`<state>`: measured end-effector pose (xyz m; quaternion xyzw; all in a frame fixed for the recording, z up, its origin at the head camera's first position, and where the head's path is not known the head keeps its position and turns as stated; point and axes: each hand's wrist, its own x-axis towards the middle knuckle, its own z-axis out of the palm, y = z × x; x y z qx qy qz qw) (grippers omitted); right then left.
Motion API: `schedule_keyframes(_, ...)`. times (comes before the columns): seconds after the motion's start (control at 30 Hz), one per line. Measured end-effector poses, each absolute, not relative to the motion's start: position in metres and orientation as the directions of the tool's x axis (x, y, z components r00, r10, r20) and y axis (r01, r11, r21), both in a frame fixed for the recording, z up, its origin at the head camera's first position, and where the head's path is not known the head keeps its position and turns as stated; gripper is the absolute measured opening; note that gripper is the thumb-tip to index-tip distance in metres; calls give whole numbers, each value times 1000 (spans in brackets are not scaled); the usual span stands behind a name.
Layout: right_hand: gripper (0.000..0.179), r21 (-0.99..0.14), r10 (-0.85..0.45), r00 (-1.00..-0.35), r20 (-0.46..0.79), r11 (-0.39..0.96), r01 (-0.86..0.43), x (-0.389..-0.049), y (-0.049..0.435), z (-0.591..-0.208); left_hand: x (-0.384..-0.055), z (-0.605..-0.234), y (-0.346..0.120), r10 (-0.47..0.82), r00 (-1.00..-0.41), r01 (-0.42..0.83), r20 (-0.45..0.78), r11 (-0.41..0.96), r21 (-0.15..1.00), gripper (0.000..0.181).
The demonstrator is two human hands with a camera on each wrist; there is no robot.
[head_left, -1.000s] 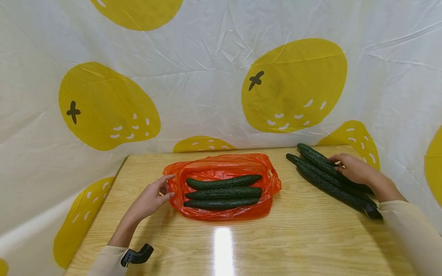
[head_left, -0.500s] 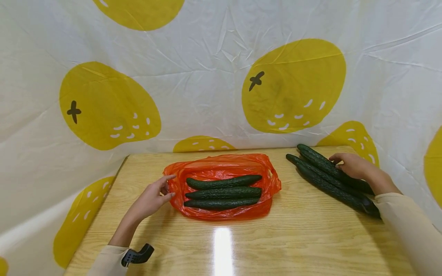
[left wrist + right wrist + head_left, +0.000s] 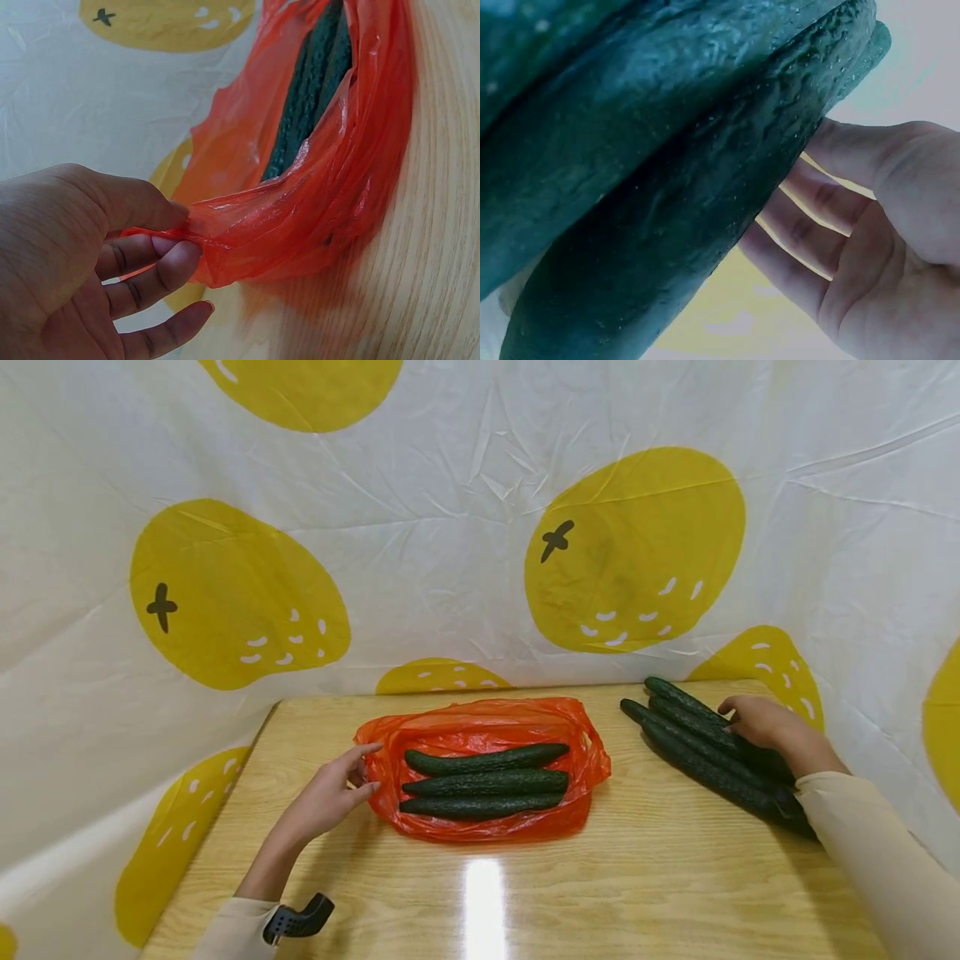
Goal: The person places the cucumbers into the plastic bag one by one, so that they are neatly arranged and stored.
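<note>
An open red plastic bag (image 3: 450, 717) lies on the table with three dark green cucumbers (image 3: 487, 783) side by side inside it. At its left end, my left hand (image 3: 326, 797) pinches the edge of the bag between thumb and fingers, as the left wrist view shows. Over on the right, several more cucumbers (image 3: 697, 764) lie slanted in a bunch. My right hand (image 3: 768, 732) holds the back one of these, a bumpy-skinned cucumber (image 3: 682, 202), with thumb and fingers at its side; part of the fingers is hidden behind it.
The wooden table (image 3: 600, 893) has a glossy light reflection near its front. A white cloth (image 3: 435, 585) printed with yellow fruit hangs behind and at both sides. A black wrist mount (image 3: 300, 918) sticks out from the left sleeve.
My right hand and forearm have shifted slightly left, and the near ends of the right-hand cucumbers have moved a little with them. The left hand and the bag have stayed put.
</note>
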<state>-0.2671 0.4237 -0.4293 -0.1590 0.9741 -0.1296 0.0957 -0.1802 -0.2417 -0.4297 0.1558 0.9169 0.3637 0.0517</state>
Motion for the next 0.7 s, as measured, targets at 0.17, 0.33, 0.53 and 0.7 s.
schedule_keyframes(0.17,34,-248,-344,-929,-138,920,-304,-268,423,-431,-180,-430,-242,329,-944,258,28,684,682,60)
schedule_keyframes(0.33,39,-187,-343,-929,-139,930,-316,-267,420,-432,-180,-431,-242,333,-943,264,32,683,681,60)
schedule_keyframes(0.53,38,-200,-361,-922,-138,922,-331,-266,422,-438,-180,-432,-244,330,-944,260,30,682,684,60)
schedule_keyframes(0.7,33,-214,-376,-917,-130,914,-344,-268,425,-440,-181,-433,-244,332,-943,263,34,678,686,60)
